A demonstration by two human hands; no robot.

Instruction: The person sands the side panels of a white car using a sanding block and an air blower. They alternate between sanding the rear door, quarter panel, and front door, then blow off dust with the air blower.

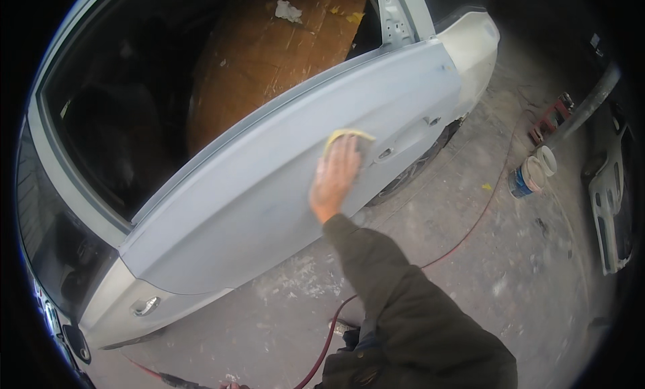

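Now I see the right hand (336,177) reaching forward from the near right, fingers together, holding a yellow pad (351,133) against the car's grey side panel (269,181). A sliver of left hand (232,386) shows at the near edge; I can't tell its fingers. A red hose (470,232) passes beneath the sleeve (430,315). Far right stands a bucket (519,185), contents unclear.

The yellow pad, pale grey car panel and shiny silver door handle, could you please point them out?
Yellow pad (355,133): head view, upper edge.
Pale grey car panel (269,184): head view, middle.
Shiny silver door handle (146,306): head view, middle.
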